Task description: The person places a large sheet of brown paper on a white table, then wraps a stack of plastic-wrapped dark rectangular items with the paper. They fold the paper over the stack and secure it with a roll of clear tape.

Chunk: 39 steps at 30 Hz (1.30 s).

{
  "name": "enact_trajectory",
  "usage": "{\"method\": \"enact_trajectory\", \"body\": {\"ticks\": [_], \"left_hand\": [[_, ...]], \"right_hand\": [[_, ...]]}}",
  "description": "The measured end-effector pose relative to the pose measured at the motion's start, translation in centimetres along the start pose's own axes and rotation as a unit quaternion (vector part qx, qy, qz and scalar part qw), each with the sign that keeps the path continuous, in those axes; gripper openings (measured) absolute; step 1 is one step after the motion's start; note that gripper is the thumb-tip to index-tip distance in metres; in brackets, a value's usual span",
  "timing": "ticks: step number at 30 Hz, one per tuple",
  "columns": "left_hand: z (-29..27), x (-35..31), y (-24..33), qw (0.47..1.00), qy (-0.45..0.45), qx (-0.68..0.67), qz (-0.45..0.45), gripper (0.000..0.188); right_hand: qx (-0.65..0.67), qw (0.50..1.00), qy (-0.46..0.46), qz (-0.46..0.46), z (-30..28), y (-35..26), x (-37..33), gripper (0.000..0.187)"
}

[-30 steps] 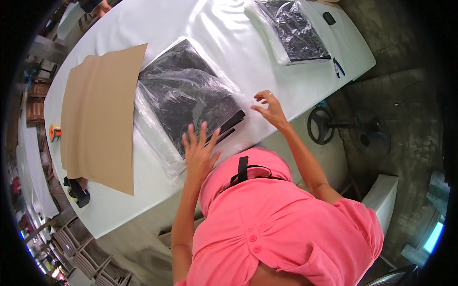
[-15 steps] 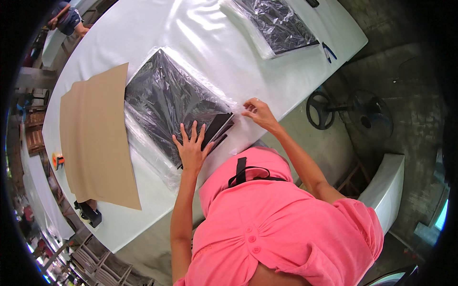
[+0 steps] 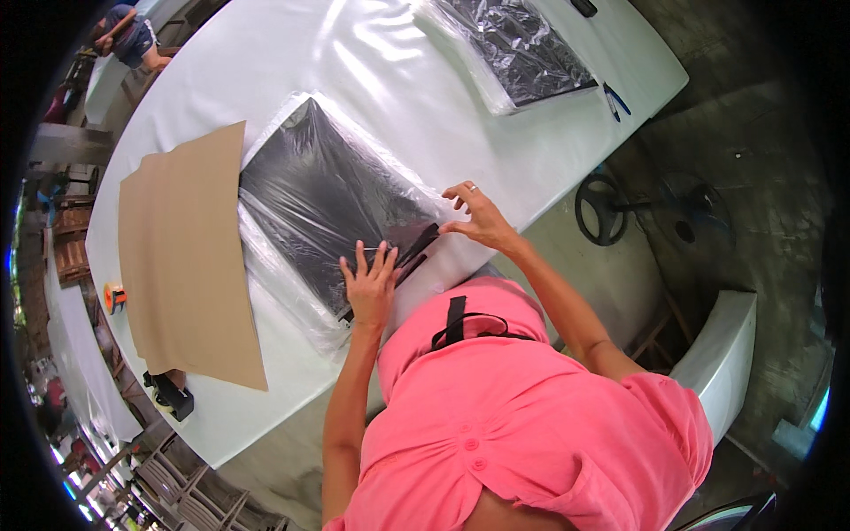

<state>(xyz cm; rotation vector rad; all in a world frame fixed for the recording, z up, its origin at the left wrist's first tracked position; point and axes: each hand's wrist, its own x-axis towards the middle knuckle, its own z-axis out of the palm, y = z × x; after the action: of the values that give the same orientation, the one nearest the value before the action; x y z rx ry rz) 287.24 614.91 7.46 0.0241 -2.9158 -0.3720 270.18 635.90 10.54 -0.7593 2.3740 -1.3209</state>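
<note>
A flat black rectangular item [image 3: 323, 190] lies on the table inside a loose clear plastic bag [image 3: 276, 270], whose edges spread beyond it. On its near edge my left hand [image 3: 370, 288] rests with fingers spread, touching the film. My right hand [image 3: 482, 219], with a ring on one finger, is at the bag's near right corner, its thumb and fingers apart. Narrow black strips [image 3: 416, 257] show along the near edge between the two hands. Brown cardboard [image 3: 186, 265] lies just left of the bag.
Another plastic-wrapped black item [image 3: 522, 53] lies at the far right of the white-covered table [image 3: 354, 53], with scissors [image 3: 615, 102] beside it. A black tape dispenser [image 3: 170, 396] and an orange tape measure [image 3: 114, 297] sit left. A fan [image 3: 686, 208] stands right. Another person [image 3: 128, 37] is at far left.
The film over the black item has become smoother, with fewer wrinkles. My left hand has shifted slightly right and toward me. My right hand's fingers have spread apart at the corner.
</note>
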Motion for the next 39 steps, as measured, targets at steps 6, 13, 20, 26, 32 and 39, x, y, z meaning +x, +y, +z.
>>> {"method": "enact_trajectory", "body": {"ticks": [6,13,20,26,32,39], "left_hand": [[-3.7,0.2,1.6,0.992,0.021,-0.099,0.069,0.045],[-3.7,-4.6,-11.4,0.834,0.222,-0.286,-0.416,0.064],[-1.5,-4.6,-15.7,0.808,0.244,-0.230,-0.484,0.069],[-0.5,-5.9,-17.6,0.826,0.190,-0.220,-0.483,0.066],[-1.1,-5.7,-16.8,0.821,0.156,-0.279,-0.472,0.071],[-2.1,-6.1,-16.9,0.803,0.178,-0.338,-0.458,0.080]], "right_hand": [[-0.009,0.998,-0.044,-0.046,1.6,1.3,2.6,0.043],[0.027,0.975,-0.217,0.033,-1.0,2.0,7.7,0.045],[0.057,0.986,-0.128,0.086,0.9,0.3,17.6,0.062],[-0.125,0.980,-0.039,0.152,9.1,-0.9,20.5,0.085],[-0.097,0.964,-0.084,0.232,12.0,-3.5,20.0,0.094],[-0.025,0.958,-0.085,0.273,16.6,-4.1,19.9,0.091]]}}
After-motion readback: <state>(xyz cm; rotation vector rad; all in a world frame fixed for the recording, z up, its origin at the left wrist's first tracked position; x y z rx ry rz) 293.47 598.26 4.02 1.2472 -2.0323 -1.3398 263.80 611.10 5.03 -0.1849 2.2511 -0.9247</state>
